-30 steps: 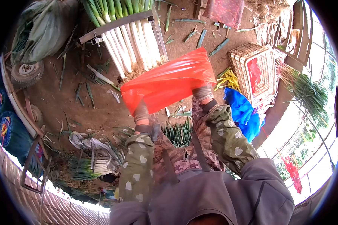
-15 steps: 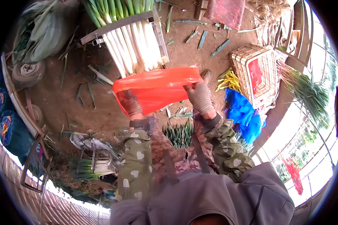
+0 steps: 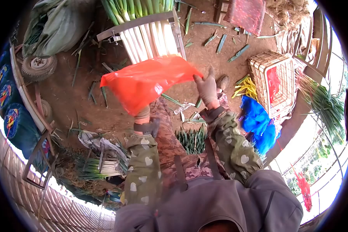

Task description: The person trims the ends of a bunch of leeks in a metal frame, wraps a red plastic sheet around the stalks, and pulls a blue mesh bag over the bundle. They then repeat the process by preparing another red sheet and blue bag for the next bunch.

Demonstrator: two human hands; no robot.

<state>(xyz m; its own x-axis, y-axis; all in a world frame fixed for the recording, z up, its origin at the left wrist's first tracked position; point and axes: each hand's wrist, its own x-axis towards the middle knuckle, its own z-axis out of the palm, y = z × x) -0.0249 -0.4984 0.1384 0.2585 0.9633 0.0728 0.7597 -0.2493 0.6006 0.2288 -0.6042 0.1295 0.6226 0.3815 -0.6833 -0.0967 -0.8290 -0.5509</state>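
A red plastic bag [image 3: 143, 79] is stretched between my hands in front of the lower ends of the leeks. My right hand [image 3: 207, 89], in a pale glove, pinches the bag's right corner near the thumb, with one finger pointing up. The bag covers the fingers of my left hand [image 3: 143, 113]; just the gloved wrist end shows beneath it, so its grip is hidden. Beyond the bag, a bundle of thick leeks [image 3: 149, 40] lies in a metal frame [image 3: 137, 26], white stems toward me and green tops away. Their root ends are hidden behind the bag.
To the right are a wicker basket [image 3: 272, 83], yellow strips [image 3: 246, 88] and blue plastic [image 3: 256, 123]. A wheel [image 3: 39, 66] and a full sack [image 3: 56, 29] stand left. Green leaf scraps [image 3: 239, 53] litter the dirt floor. More leeks [image 3: 110, 168] lie lower left.
The bag's left part has swung down and left, now covering my left hand. My right hand has risen slightly and still holds the corner. The whole view has shifted a little.
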